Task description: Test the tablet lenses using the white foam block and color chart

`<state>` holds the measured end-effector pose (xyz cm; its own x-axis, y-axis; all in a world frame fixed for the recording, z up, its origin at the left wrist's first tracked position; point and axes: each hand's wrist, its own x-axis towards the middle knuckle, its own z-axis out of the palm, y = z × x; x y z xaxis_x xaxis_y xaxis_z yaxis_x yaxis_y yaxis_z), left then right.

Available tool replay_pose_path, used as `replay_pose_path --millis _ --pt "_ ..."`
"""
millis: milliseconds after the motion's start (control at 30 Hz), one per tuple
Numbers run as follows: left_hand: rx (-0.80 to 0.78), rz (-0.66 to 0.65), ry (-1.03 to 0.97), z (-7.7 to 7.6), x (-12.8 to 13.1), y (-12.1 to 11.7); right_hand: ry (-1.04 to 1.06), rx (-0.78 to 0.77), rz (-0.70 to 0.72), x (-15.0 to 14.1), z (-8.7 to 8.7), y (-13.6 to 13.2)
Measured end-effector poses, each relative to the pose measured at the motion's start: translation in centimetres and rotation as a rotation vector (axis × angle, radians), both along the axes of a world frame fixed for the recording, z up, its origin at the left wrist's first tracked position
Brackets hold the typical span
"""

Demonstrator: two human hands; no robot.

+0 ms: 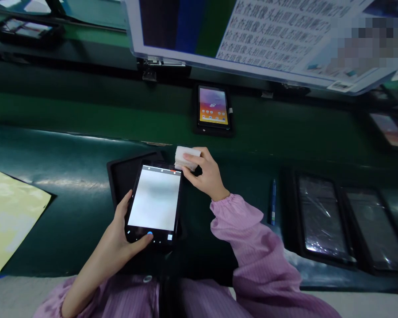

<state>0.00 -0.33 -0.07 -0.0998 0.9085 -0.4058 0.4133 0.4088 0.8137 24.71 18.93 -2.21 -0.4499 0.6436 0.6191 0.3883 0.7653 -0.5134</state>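
Tablet [154,203] with a lit, pale screen sits low in the middle of the view, held just above a black tray [121,174] on the green tabletop [69,145]. The left hand [119,240] cradles it from about 7 o'clock: the fingers are wrapped partway round the lower left edge, with the thumb laid across the bottom bezel beside a small blue dot. The right hand [207,174] is at the tablet's 1 o'clock corner, its fingers pinched shut on a folded white cloth [185,157] that touches the top right edge of the glass.

By its look the tablet is a thin, stiff slab, probably light enough for one hand, but glossy and likely slippery, and the glass face would be the fragile part. The framed edges and the back seem the safe places to grip, as the left hand does now, keeping fingertips off the screen. The cloth looks soft and light, and folds easily under a pinch.

At 12 o'clock a second tablet [213,107] with a colourful screen lies further back. At 3 o'clock a blue pen [273,201] lies beside two dark trays [321,221] covered in shiny film. A yellow sheet [9,212] lies at 9 o'clock.
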Motion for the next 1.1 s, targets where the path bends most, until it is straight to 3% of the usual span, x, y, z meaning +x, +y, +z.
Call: replay_pose_path --millis 133,333,533,667,733,833,967,1100 --pt "-0.004 -0.011 -0.189 0.4 -1.1 -0.1 0.007 -0.014 -0.011 0.0 -0.1 0.0" --pt "-0.152 -0.016 -0.488 0.9 -3.3 0.3 0.027 -0.027 -0.003 0.2 -0.2 0.2" --pt "-0.189 0.096 -0.444 0.6 -3.3 0.4 0.100 -0.076 -0.006 0.0 -0.4 -0.1" --pt "-0.214 0.165 -0.404 1.0 -2.8 0.6 0.263 -0.152 -0.111 0.4 -0.6 0.6" --pt "-0.197 0.175 -0.434 0.9 -2.7 0.7 0.366 -0.201 -0.216 1.6 -0.4 1.2" --pt "-0.137 0.156 -0.436 0.0 -2.6 0.4 0.463 -0.418 -0.430 4.6 0.3 1.4" --pt "-0.029 0.199 -0.448 -1.7 -2.0 -0.6 0.295 -0.655 -0.576 9.8 1.8 -0.3" --pt "0.014 0.316 -0.506 -1.7 -1.0 -2.1 0.056 -0.763 -0.669 14.9 3.2 -1.6"
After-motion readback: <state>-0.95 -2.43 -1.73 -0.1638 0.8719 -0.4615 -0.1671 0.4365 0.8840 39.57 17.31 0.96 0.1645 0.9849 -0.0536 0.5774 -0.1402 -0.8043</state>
